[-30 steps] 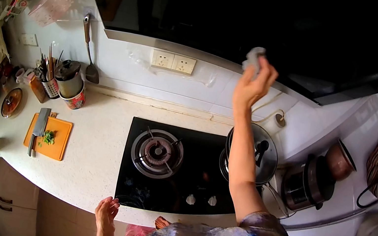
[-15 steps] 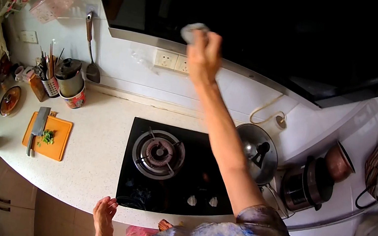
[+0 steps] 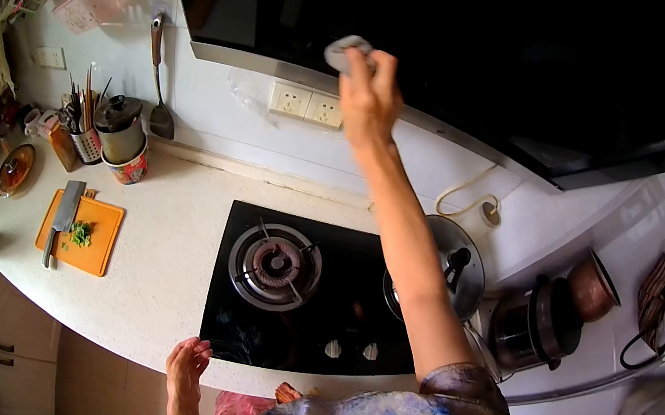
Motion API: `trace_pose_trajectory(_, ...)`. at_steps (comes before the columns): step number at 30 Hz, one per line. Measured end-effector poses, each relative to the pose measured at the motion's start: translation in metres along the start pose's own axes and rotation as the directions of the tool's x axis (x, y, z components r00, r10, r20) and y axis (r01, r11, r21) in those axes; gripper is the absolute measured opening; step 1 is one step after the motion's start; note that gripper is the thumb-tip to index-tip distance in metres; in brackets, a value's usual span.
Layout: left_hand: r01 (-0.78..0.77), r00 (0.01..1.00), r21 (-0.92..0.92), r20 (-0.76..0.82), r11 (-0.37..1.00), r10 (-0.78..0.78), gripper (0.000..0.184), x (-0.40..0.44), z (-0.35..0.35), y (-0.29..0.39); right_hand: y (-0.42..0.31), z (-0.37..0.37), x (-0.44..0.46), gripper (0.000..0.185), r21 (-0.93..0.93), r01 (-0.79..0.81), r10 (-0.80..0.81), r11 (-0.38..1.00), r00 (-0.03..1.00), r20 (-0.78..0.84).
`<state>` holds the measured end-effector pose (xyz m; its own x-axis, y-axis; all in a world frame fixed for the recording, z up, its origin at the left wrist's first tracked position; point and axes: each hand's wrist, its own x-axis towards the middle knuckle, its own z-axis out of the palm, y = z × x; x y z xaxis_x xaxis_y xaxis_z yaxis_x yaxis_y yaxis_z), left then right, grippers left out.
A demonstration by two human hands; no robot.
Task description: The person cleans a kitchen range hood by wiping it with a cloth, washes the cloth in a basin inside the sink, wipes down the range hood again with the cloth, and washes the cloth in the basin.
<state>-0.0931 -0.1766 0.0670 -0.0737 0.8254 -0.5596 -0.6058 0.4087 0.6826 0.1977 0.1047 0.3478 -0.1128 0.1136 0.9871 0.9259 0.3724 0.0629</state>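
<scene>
My right hand [image 3: 371, 100] is raised over the stove and closed on a pale grey cloth [image 3: 348, 54]. The cloth lies against the black glossy front of the range hood [image 3: 462, 62], near its lower left part; how it is folded I cannot make out. Low by the counter's front edge, my left hand [image 3: 187, 364] hangs with loosely bent fingers and nothing in it. It is close to the front left corner of the black gas stove [image 3: 331, 322]. Behind my right forearm, a lidded pan [image 3: 462, 273] is partly hidden on the right burner.
On the counter [image 3: 158, 249] to the left lies an orange cutting board [image 3: 98, 243] with a cleaver [image 3: 66, 211] and chopped greens [image 3: 81, 233]. A pot [image 3: 118, 132] and a utensil holder [image 3: 85, 144] stand behind. Dark pots [image 3: 538, 317] stand at the right.
My right hand has shifted slightly to the right with the cloth along the hood. My left hand stays by the counter edge; the view has tilted a little.
</scene>
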Motion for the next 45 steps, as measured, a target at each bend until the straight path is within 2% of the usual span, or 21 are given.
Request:
trace_pose_trajectory(1, -0.005, 1.0, 0.0, 0.01, 1.0, 0.005, 0.02, -0.002, 0.0, 0.0, 0.012, -0.022, -0.001, 0.037, 0.051, -0.091, 0.095, 0.995, 0.993, -0.07)
trace_pose_trajectory(3, 0.001, 1.0, -0.002, -0.012, 1.0, -0.001, 0.019, -0.003, -0.007, -0.001, 0.038, -0.044, -0.005, 0.029, -0.165, 0.024, -0.052, 0.986, 0.985, -0.166)
trace_pose_trajectory(7, 0.032, 0.996, 0.043, -0.083, 0.999, -0.029, 0.025, 0.001, -0.035, -0.013, 0.12, -0.095, -0.03, 0.031, -0.307, -0.458, 0.3, 0.834, 0.844, -0.444)
trace_pose_trajectory(11, 0.029, 0.995, 0.056, -0.099, 0.998, -0.023, 0.024, 0.0, -0.034, -0.009, 0.119, -0.08, -0.028, 0.032, -0.219, -0.515, 0.381, 0.829, 0.806, -0.452)
trace_pose_trajectory(13, 0.024, 0.995, 0.018, -0.099, 1.0, -0.022, 0.022, 0.001, -0.027, -0.005, 0.085, -0.052, -0.027, 0.032, -0.177, -0.299, 0.231, 0.938, 0.918, -0.323)
trace_pose_trajectory(15, 0.024, 0.995, -0.023, -0.1, 0.999, -0.026, 0.02, 0.0, -0.021, -0.001, 0.05, -0.017, -0.024, 0.03, -0.061, -0.25, 0.231, 0.966, 0.947, -0.222)
trace_pose_trajectory(19, -0.032, 0.997, -0.099, -0.077, 0.995, 0.025, 0.021, 0.0, -0.026, 0.001, -0.016, 0.034, -0.009, 0.034, 0.088, -0.198, 0.206, 0.976, 0.974, -0.093)
trace_pose_trajectory(20, -0.044, 0.996, -0.107, -0.086, 0.993, 0.035, 0.021, 0.0, -0.03, 0.001, -0.027, 0.052, -0.01, 0.035, 0.345, -0.368, 0.387, 0.863, 0.922, 0.016)
trace_pose_trajectory(22, -0.045, 0.993, -0.109, -0.11, 0.993, 0.033, 0.021, 0.003, -0.037, -0.001, -0.047, 0.075, -0.01, 0.036, 0.398, -0.356, 0.32, 0.846, 0.935, 0.155)
trace_pose_trajectory(23, -0.047, 0.991, -0.105, -0.131, 0.993, 0.033, 0.021, 0.004, -0.04, -0.002, -0.056, 0.078, -0.008, 0.035, 0.233, -0.146, 0.105, 0.961, 0.978, 0.18)
trace_pose_trajectory(25, -0.043, 0.989, -0.101, -0.144, 0.994, 0.028, 0.021, 0.004, -0.037, -0.001, -0.071, 0.076, -0.006, 0.036, 0.274, -0.051, -0.018, 0.961, 0.97, 0.243)
trace_pose_trajectory(26, -0.038, 0.991, -0.101, -0.13, 0.994, 0.025, 0.021, 0.003, -0.035, 0.001, -0.075, 0.07, -0.01, 0.037, 0.287, -0.104, 0.022, 0.952, 0.961, 0.274)
trace_pose_trajectory(27, -0.035, 0.993, -0.101, -0.118, 0.994, 0.023, 0.021, 0.002, -0.035, 0.002, -0.073, 0.063, -0.016, 0.037, 0.418, -0.321, 0.216, 0.85, 0.936, 0.279)
trace_pose_trajectory(29, -0.027, 0.994, -0.095, -0.112, 0.995, 0.017, 0.02, 0.0, -0.036, 0.003, -0.052, 0.042, -0.019, 0.037, 0.211, -0.071, 0.067, 0.975, 0.997, 0.029)
trace_pose_trajectory(31, -0.033, 0.994, -0.112, -0.105, 0.993, 0.021, 0.019, 0.002, -0.033, 0.001, -0.032, 0.028, -0.018, 0.035, 0.147, -0.199, 0.213, 0.969, 0.973, -0.089)
trace_pose_trajectory(33, -0.019, 0.991, -0.097, -0.135, 0.995, 0.006, 0.018, 0.002, -0.035, -0.001, -0.031, 0.028, -0.012, 0.033, 0.157, -0.229, 0.237, 0.961, 0.971, -0.037)
trace_pose_trajectory(35, -0.021, 0.99, -0.12, -0.14, 0.993, 0.004, 0.019, 0.005, -0.032, -0.006, -0.039, 0.039, -0.007, 0.035, 0.209, -0.012, -0.034, 0.978, 0.976, 0.217)
trace_pose_trajectory(36, -0.017, 0.993, -0.112, -0.114, 0.994, 0.004, 0.019, 0.006, -0.029, -0.005, -0.047, 0.043, -0.008, 0.036, 0.336, -0.145, -0.022, 0.931, 0.893, 0.449)
trace_pose_trajectory(37, -0.014, 0.996, -0.095, -0.09, 0.995, 0.005, 0.02, 0.006, -0.029, -0.004, -0.055, 0.047, -0.008, 0.037, 0.288, 0.09, -0.204, 0.953, 0.895, 0.396)
trace_pose_trajectory(41, -0.038, 0.997, -0.153, -0.068, 0.987, 0.027, 0.02, 0.003, -0.033, -0.003, -0.089, 0.022, 0.056, 0.034, 0.163, 0.376, -0.395, 0.912, 0.913, 0.1)
trace_pose_trajectory(45, -0.021, 0.983, -0.159, -0.186, 0.987, -0.009, 0.019, 0.007, -0.052, -0.01, -0.105, 0.004, 0.196, 0.031, -0.282, 0.645, -0.699, 0.71, 0.601, -0.387)
